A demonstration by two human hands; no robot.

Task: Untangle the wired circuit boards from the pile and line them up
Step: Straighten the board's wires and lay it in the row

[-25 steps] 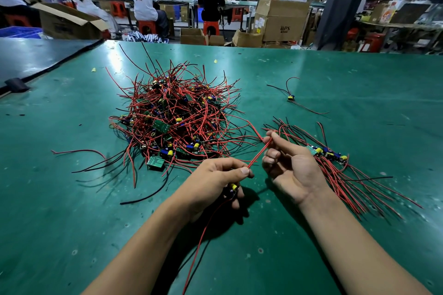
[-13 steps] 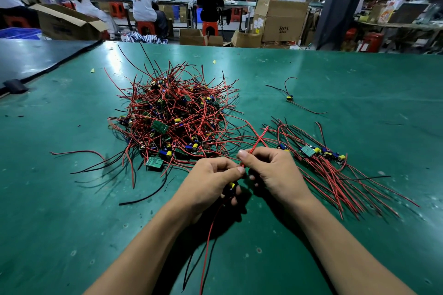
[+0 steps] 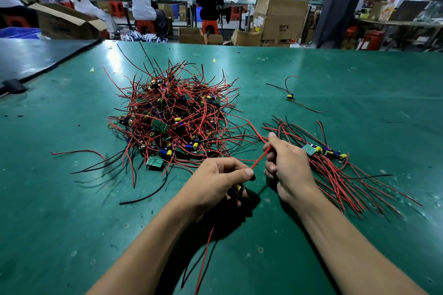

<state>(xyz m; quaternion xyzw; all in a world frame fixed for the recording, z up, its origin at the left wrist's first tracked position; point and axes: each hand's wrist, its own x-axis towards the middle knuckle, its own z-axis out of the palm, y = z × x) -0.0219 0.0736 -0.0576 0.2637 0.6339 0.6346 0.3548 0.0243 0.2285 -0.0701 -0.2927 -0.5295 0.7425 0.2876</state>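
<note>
A tangled pile (image 3: 175, 122) of small green circuit boards with red and black wires lies on the green table (image 3: 347, 84). My left hand (image 3: 215, 179) grips one board, whose yellow capacitor (image 3: 237, 187) shows under the fingers; its wires hang toward me. A red wire (image 3: 260, 159) runs taut from that board to my right hand (image 3: 286, 165), which pinches it. To the right lies a row of lined-up boards (image 3: 323, 151), their wires fanned out toward the near right.
One loose board with wires (image 3: 290, 97) lies apart at the far right. A black wire (image 3: 148, 195) curves left of my left hand. Beyond the table's far edge are cardboard boxes (image 3: 280, 19) and seated workers (image 3: 143, 0).
My right hand, close against the left half a second ago, has slid away to the upper right along the red wire, drawing it taut. The left hand stays put.
</note>
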